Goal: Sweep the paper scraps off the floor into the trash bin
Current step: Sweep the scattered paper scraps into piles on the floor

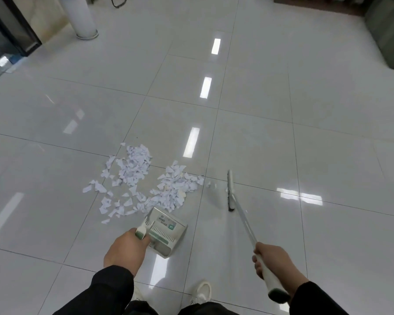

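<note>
Left hand (125, 251) gripping dustpan (166, 230) handle; right hand (275, 262) wrapped round broom (231, 192) handle. Risk: scattering light paper scraps (143, 180) past the pan with a hard stroke

You can see one broom (231, 192) and one dustpan (166, 233). You have two hands here: the left hand (124, 252) and the right hand (275, 262). There is one white shoe (201, 291) and one round white pillar (82, 17). The paper scraps (143, 180) are too many to count; they lie in two big bunches.
</note>
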`<state>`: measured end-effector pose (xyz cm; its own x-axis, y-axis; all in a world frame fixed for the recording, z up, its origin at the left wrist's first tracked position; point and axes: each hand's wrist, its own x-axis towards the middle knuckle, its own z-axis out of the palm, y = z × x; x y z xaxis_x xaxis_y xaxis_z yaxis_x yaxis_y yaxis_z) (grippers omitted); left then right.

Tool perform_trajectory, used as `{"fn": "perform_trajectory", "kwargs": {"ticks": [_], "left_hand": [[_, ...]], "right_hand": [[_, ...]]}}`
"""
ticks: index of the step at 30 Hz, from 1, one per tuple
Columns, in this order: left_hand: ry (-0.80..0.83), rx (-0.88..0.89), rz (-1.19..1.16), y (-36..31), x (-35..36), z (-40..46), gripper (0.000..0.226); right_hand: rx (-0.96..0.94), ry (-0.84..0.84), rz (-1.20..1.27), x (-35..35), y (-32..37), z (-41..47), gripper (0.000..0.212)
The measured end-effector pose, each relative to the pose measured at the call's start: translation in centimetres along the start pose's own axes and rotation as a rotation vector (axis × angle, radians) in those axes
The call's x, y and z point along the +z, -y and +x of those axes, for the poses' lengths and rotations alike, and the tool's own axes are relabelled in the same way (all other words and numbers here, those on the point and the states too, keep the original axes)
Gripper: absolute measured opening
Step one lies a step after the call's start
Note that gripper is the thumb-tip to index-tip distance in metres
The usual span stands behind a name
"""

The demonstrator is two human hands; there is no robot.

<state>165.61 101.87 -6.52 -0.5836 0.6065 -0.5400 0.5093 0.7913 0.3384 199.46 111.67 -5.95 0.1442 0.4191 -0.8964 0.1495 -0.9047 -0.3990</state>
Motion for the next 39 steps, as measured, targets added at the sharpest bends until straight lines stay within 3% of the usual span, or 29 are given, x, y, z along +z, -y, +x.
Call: {"fn": "perform_trajectory", "kwargs": {"ticks": [4,10,18,27,33,39], "left_hand": [[0.016,0.068,0.079,-2.1,1.0,-0.1,0.03],[0.021,0.027,0.032,-3.1,2.2,-0.6,0.031],[-0.004,-0.083,0.032,-0.4,1.0,-1.5,0.038],[-0.052,-0.163,-0.007,3.3,-2.6,-0.1,0.039],[-0.059,-0.182,-0.055,6.4,-6.4,3.4,0.03],[-0.017,-0.191,-0.114,9.0,-11.6,9.4,0.026]], "right_hand": [[-0.033,-0.099,-0.054,-3.9,1.4,3.7,0.009],[-0.004,-0.084,-0.149,-3.7,4.4,10.0,0.003],[0.026,0.164,-0.205,8.8,5.9,12.1,0.006],[0.011,0.295,-0.309,16.7,10.9,10.0,0.004],[0.038,0.279,-0.255,21.7,14.0,9.2,0.01],[0.02,0.137,-0.236,25.5,15.7,6.1,0.008]]}}
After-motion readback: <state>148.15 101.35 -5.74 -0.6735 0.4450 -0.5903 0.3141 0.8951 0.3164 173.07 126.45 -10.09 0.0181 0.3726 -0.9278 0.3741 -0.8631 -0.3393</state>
